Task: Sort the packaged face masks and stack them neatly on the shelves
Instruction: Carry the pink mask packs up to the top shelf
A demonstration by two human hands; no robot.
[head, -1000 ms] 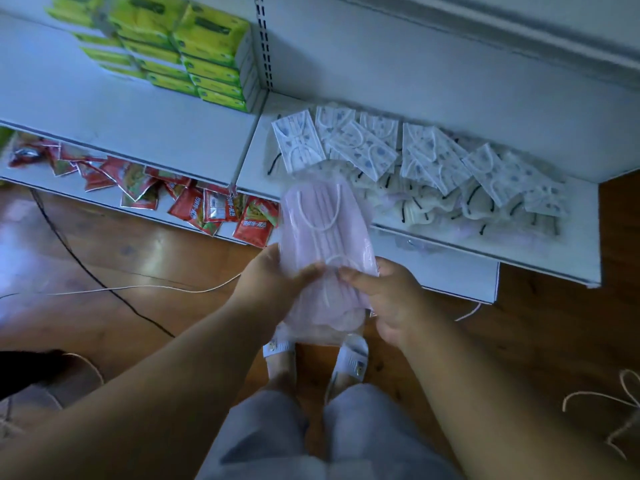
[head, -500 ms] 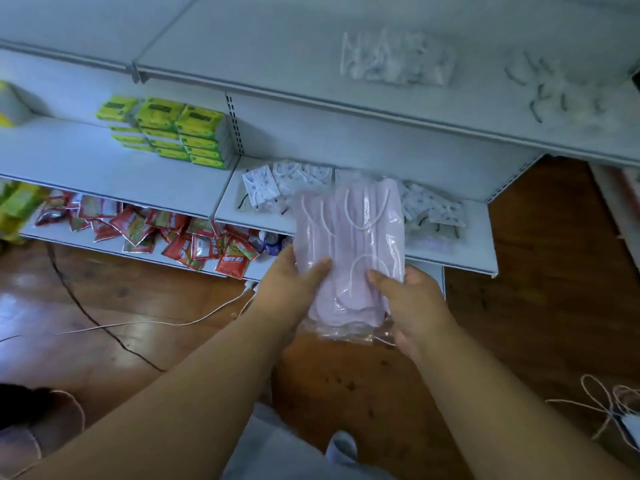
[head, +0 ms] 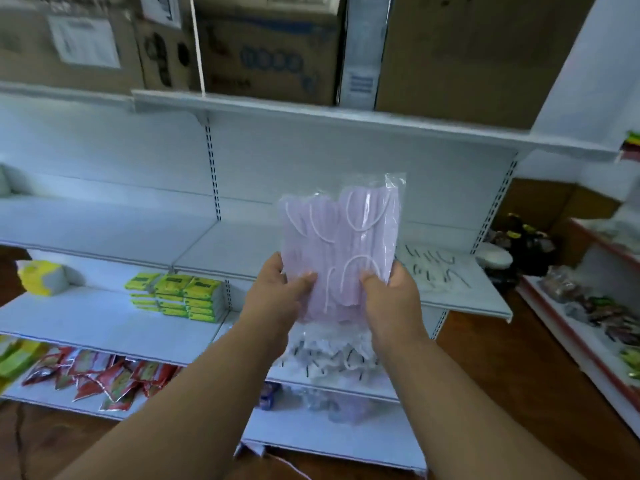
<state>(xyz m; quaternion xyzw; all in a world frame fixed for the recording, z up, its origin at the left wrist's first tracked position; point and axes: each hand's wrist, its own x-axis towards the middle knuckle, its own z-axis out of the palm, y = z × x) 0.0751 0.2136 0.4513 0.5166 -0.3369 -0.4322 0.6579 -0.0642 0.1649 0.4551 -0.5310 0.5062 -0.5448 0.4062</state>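
A clear packet of pink face masks (head: 341,237) stands upright in front of the white shelves, held at its lower end by both hands. My left hand (head: 277,296) grips its left edge, thumb across the front. My right hand (head: 389,296) grips the right edge the same way. White masks with black ear loops (head: 433,271) lie on the middle shelf (head: 221,252) just right of the packet. More packaged white masks (head: 332,355) lie on the shelf below, partly hidden by my hands. A pink packet (head: 349,410) lies on the lowest shelf.
Green and yellow boxes (head: 176,296) are stacked on the left shelf. Red snack packets (head: 97,375) fill the lower left shelf. Cardboard boxes (head: 263,46) sit on the top shelf. A second rack with goods (head: 595,306) stands at the right over the wooden floor (head: 502,368).
Both hands have lifted the pink packet from waist height up to the level of the middle shelf. My view has tilted upward from the low shelves to the upper ones.
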